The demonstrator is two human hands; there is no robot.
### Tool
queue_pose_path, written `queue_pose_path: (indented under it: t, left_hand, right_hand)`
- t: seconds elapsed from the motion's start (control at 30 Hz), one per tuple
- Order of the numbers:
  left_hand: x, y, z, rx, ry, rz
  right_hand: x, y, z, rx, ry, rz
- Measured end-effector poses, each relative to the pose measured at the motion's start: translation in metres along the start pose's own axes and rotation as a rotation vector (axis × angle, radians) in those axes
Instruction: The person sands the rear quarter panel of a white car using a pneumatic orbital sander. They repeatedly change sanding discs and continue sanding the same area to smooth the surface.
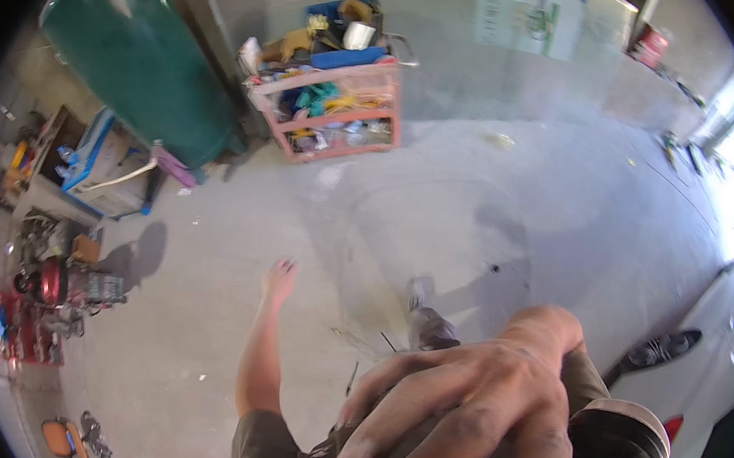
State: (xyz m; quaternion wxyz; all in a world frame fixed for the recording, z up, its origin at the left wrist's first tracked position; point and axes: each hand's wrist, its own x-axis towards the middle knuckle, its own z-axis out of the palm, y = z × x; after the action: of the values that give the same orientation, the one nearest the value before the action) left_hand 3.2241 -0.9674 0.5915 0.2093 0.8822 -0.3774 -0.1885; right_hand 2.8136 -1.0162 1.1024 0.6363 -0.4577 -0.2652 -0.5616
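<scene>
My right hand [472, 404] looms large across the lower middle, its back turned up. Its fingers are apart and stretch toward the lower left in front of my dark clothing; nothing shows in them, though the palm is hidden. Off to the left, my left hand [278, 280] hangs over the grey floor [232, 207] at the end of a bare forearm. It looks small and a little blurred, with its fingers loosely apart, and I see no object in it. One of my shoes [420, 293] shows on the floor beyond my right hand.
A pink cart [330, 75] loaded with supplies stands ahead beside a green tank [144, 74]. Along the left are a blue-edged machine [109, 170], a red tool case [37, 340] and a small stool [65, 441]. A light-coloured car [708, 373] stands at right.
</scene>
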Motion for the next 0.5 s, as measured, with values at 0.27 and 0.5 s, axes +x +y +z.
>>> queue_pose_path:
  t: [0.27,0.5]
  left_hand:
    - [0.22,0.138,-0.032,0.041,-0.161,0.272]
    - [0.444,0.106,-0.11,0.126,-0.02,0.175]
  right_hand:
    - [0.085,0.181,-0.274,-0.062,-0.42,0.522]
    - [0.11,0.336,-0.453,-0.741,-0.452,1.0]
